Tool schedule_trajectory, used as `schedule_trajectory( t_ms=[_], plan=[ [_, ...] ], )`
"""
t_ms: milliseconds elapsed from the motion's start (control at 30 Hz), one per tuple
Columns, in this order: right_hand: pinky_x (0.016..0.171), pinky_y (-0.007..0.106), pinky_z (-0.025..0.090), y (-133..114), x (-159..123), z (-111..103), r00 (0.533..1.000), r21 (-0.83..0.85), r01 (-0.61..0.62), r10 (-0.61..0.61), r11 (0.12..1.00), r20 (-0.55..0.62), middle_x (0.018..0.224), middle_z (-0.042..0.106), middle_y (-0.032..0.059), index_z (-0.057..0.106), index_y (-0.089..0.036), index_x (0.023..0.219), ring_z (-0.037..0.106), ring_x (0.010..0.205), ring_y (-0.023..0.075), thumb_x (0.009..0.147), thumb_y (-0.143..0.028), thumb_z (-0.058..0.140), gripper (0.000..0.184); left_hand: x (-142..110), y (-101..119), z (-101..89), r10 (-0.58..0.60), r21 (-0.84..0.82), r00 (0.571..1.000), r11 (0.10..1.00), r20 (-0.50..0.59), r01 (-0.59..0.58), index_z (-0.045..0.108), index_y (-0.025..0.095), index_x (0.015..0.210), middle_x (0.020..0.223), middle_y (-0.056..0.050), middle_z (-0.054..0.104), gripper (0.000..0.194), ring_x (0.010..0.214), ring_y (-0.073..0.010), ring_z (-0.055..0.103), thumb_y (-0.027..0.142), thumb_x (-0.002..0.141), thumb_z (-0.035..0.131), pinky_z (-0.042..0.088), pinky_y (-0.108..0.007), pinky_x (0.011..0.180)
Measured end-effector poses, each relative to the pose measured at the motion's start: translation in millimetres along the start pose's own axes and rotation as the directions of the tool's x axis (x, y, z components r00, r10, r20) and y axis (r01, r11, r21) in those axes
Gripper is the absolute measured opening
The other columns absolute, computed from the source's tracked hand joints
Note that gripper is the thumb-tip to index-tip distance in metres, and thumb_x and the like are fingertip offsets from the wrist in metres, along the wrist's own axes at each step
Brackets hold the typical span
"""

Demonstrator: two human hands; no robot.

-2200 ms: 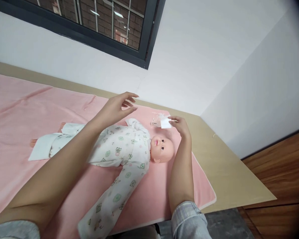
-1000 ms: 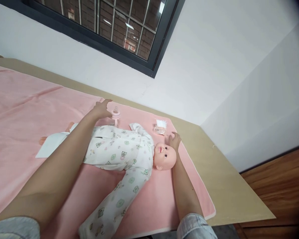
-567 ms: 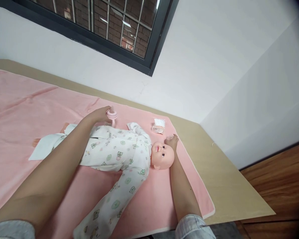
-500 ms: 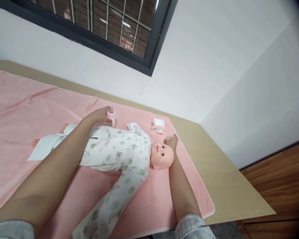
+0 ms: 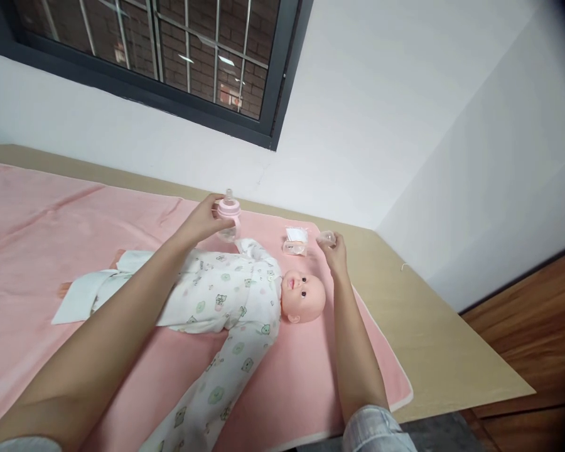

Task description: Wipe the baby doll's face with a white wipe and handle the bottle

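Note:
My left hand (image 5: 206, 221) is closed around a clear baby bottle (image 5: 229, 216) with a pink collar and handle, its teat pointing up. It is raised above the doll's torso on the far side. In my right hand (image 5: 335, 252) is a clear dome-shaped bottle cap (image 5: 327, 238), pinched near the doll's head. The baby doll (image 5: 305, 296) lies on its back between my arms, wearing a white printed top (image 5: 216, 295) and white trousers (image 5: 80, 294). My left forearm crosses over its lower body.
A pink blanket (image 5: 282, 389) lies under the doll on a tan tabletop (image 5: 405, 320). A small clear packet (image 5: 295, 241) rests beyond the doll's head. The wall and a dark-framed barred window (image 5: 273, 119) stand behind; wooden panelling (image 5: 537, 326) is at right.
The bottle has come up and to the right in my left hand. My right hand has lifted from beside the doll's head, bringing the clear cap up into plain sight.

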State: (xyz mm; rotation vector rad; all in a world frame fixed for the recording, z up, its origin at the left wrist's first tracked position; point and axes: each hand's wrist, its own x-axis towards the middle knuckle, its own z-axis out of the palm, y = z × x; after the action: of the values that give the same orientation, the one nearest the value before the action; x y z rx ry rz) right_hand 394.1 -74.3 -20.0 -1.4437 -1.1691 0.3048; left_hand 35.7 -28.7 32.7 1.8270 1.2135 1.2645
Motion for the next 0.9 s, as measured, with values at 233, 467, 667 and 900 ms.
schedule_trajectory(
  t_ms=[233, 467, 667, 900],
  plan=[
    [0.113, 0.037, 0.044, -123.9, -61.2, -3.9, 0.906, 0.281, 0.361, -0.406, 0.889, 0.122, 0.146, 0.047, 0.013, 0.021, -0.028, 0.153, 0.051, 0.135, 0.0222, 0.088, -0.055, 0.058, 0.08, -52.5, 65.1, 29.0, 0.276, 0.021, 0.947, 0.959, 0.162, -0.283, 0.044, 0.025, 0.137, 0.127, -0.007, 0.061, 0.07, 0.122, -0.0278, 0.058, 0.026, 0.072, 0.067, 0.046, -0.041, 0.103],
    [0.117, 0.042, 0.04, -147.4, -98.4, 9.5, 0.878, 0.249, 0.367, -0.422, 0.896, 0.226, 0.154, 0.037, 0.0087, 0.024, -0.034, 0.154, 0.042, 0.141, 0.0238, 0.09, -0.05, 0.059, 0.075, -78.9, 91.3, 30.8, 0.382, 0.217, 0.892, 0.875, 0.242, -0.433, 0.041, 0.023, 0.142, 0.132, -0.01, 0.061, 0.07, 0.12, -0.0326, 0.059, 0.03, 0.077, 0.064, 0.05, -0.041, 0.091],
    [0.108, 0.043, 0.05, -141.7, -101.8, 23.1, 0.846, 0.379, 0.252, -0.393, 0.89, 0.361, 0.146, 0.045, 0.0078, 0.037, -0.033, 0.147, 0.051, 0.13, 0.0233, 0.081, -0.048, 0.072, 0.077, -80.3, 93.3, 29.4, 0.396, 0.222, 0.884, 0.865, 0.248, -0.45, 0.04, 0.022, 0.143, 0.124, -0.009, 0.064, 0.068, 0.116, -0.0303, 0.062, 0.034, 0.08, 0.065, 0.051, -0.038, 0.088],
    [0.098, 0.039, 0.056, -140.8, -106.4, 33.0, 0.881, 0.479, 0.178, -0.356, 0.86, 0.313, 0.143, 0.046, 0.0087, 0.022, -0.036, 0.153, 0.057, 0.123, 0.0215, 0.073, -0.047, 0.079, 0.098, -82.1, 93.4, 35.9, 0.394, 0.25, 0.895, 0.863, 0.209, -0.439, 0.039, 0.019, 0.145, 0.124, -0.011, 0.064, 0.073, 0.118, -0.0297, 0.06, 0.04, 0.081, 0.068, 0.049, -0.04, 0.094]
  ],
)
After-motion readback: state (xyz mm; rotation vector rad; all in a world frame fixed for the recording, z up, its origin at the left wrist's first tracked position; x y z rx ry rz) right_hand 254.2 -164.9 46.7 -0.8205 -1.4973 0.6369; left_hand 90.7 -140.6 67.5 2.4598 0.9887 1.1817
